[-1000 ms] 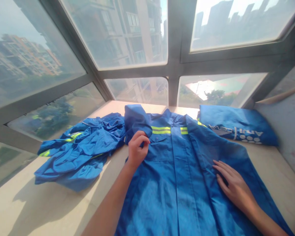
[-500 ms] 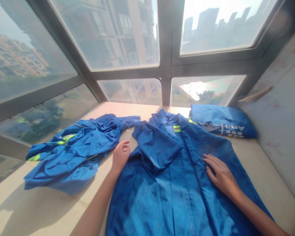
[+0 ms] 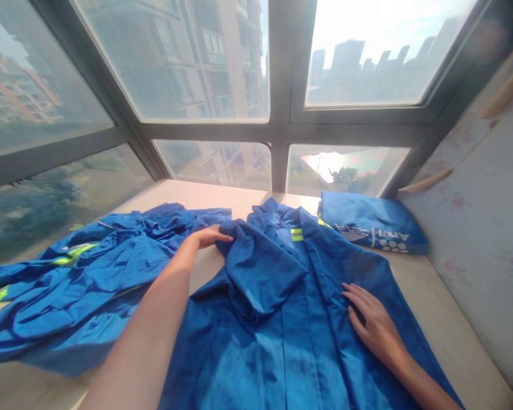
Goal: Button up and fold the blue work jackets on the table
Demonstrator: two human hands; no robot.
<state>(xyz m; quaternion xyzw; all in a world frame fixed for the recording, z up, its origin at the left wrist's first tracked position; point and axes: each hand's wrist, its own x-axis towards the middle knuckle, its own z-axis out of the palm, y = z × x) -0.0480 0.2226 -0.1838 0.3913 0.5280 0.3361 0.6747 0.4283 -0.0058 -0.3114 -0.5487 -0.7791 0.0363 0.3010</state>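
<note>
A blue work jacket (image 3: 256,353) with a yellow-green reflective strip lies spread in front of me, its collar toward the window. One sleeve (image 3: 263,267) is folded across its chest. At the upper left corner of that sleeve, my left hand (image 3: 211,234) has its fingers closed on the cloth edge; the thumb side is partly hidden. My right hand (image 3: 374,324) rests open and flat on the right half of the jacket, fingers stretched out. Left of my forearm lies a second blue garment (image 3: 123,245), crumpled, with yellow-green strips.
A folded blue garment (image 3: 367,219) with white lettering sits at the back right, beside the patterned wall (image 3: 474,262). Everything lies on a pale wooden surface (image 3: 436,285). Grey-framed windows (image 3: 277,125) rise directly behind it.
My left hand has moved forward from beside the jacket to the folded sleeve's edge and taken hold there. The right hand stays on the jacket. The view has shifted slightly.
</note>
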